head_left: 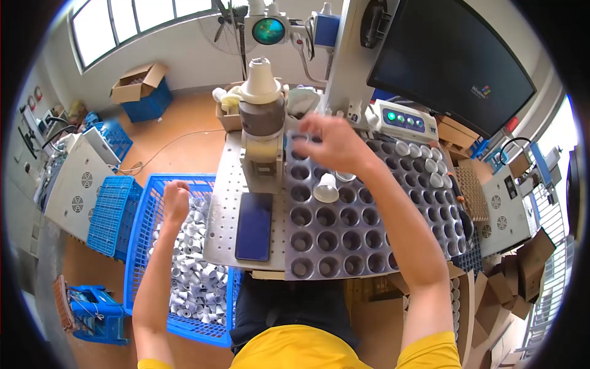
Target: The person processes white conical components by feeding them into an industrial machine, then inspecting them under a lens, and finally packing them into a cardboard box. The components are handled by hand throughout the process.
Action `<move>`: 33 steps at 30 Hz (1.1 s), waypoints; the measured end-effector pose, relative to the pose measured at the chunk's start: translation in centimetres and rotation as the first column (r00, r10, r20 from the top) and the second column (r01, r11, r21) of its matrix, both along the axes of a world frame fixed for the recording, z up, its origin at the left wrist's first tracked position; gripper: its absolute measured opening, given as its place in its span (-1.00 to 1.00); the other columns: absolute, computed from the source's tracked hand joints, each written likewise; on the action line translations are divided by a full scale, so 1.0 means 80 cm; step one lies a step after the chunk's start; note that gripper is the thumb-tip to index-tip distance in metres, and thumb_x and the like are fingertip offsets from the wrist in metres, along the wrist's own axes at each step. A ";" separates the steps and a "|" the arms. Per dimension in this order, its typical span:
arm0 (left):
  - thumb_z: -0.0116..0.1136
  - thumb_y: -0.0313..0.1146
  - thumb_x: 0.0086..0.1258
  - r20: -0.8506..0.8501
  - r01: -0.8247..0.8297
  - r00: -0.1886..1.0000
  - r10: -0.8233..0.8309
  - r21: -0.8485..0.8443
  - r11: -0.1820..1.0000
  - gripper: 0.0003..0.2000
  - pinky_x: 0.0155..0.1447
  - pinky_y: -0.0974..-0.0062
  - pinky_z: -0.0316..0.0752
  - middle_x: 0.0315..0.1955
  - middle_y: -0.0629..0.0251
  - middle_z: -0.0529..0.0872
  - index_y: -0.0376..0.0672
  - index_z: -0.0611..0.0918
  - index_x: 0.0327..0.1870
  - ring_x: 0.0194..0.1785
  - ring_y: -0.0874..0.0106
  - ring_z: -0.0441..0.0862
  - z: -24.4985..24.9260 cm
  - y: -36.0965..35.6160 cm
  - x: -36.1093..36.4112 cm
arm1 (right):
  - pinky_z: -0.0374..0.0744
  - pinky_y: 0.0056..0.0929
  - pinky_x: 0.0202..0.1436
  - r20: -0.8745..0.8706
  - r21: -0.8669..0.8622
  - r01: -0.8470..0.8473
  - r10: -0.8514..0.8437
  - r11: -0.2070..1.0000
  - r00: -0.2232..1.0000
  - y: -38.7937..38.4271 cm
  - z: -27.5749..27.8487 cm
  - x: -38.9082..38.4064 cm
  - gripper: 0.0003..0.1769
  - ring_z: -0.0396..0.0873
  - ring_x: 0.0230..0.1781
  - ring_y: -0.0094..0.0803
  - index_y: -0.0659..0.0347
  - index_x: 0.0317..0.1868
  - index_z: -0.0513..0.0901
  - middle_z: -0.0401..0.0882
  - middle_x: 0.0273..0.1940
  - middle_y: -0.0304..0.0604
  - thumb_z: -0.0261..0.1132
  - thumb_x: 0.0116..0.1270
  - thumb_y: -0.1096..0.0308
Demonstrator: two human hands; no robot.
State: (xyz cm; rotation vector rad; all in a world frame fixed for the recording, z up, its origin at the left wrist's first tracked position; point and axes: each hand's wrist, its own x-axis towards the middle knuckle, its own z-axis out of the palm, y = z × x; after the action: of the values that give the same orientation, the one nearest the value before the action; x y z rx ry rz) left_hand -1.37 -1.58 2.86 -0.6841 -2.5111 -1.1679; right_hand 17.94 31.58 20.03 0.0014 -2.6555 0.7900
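My left hand (176,203) is closed in a loose fist above the blue plastic basket (136,270), which is heaped with small white cup-shaped parts (196,283). Whatever the fist may hold is hidden. Over the far left of the grey tray with rows of round holes (313,269), my right hand (337,144) has its fingers and thumb apart, slightly smeared, with nothing visible between them. Below it, a white cup-shaped part (326,188) rests tilted on the tray. More white cups (425,154) sit in holes at the tray's far right.
Left of the tray, a dark phone (254,226) lies on a perforated metal plate (222,227). Behind it rises a fixture (263,147) topped by a white cone (260,83). A control box with lit buttons (402,120) and a monitor (452,61) stand at the back right.
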 end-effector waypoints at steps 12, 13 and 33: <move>-0.12 -0.63 -0.09 -0.127 0.131 0.981 -0.145 -0.113 0.985 -0.78 0.09 0.22 0.33 -0.29 -0.09 0.49 -0.44 0.46 -0.34 -0.11 -0.02 0.44 -0.070 0.100 0.050 | 0.60 -0.06 -0.04 0.179 0.167 0.158 -0.188 0.973 0.966 -0.019 -0.095 0.084 -0.67 0.61 -0.19 0.13 0.28 -0.12 0.61 0.54 -0.14 0.27 0.23 0.13 0.28; -0.12 -0.67 -0.10 -0.049 0.106 0.993 -0.110 -0.068 0.992 -0.77 0.10 0.25 0.32 -0.30 -0.08 0.49 -0.44 0.45 -0.34 -0.10 -0.01 0.44 -0.061 0.103 0.057 | 0.59 -0.07 -0.02 0.104 0.134 0.172 -0.186 0.976 0.977 -0.006 -0.098 0.080 -0.66 0.60 -0.17 0.14 0.28 -0.09 0.58 0.53 -0.13 0.27 0.23 0.11 0.32; -0.13 -0.73 -0.12 -0.155 0.083 0.981 -0.115 -0.201 0.976 -0.80 0.05 0.22 0.32 -0.33 -0.06 0.42 -0.43 0.38 -0.39 -0.16 -0.02 0.40 -0.054 0.113 0.068 | 0.55 -0.28 -0.01 -0.320 -0.354 0.422 -0.532 0.835 0.784 0.174 -0.166 0.075 -0.40 0.64 -0.13 0.00 0.28 0.23 0.38 0.64 -0.15 0.08 0.28 0.13 0.39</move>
State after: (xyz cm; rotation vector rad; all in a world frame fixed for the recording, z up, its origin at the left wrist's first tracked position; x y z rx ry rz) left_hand 4.08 7.45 -1.42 -0.9253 -2.4938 -0.8638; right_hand 23.90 45.50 6.76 -0.5121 -2.0013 0.8441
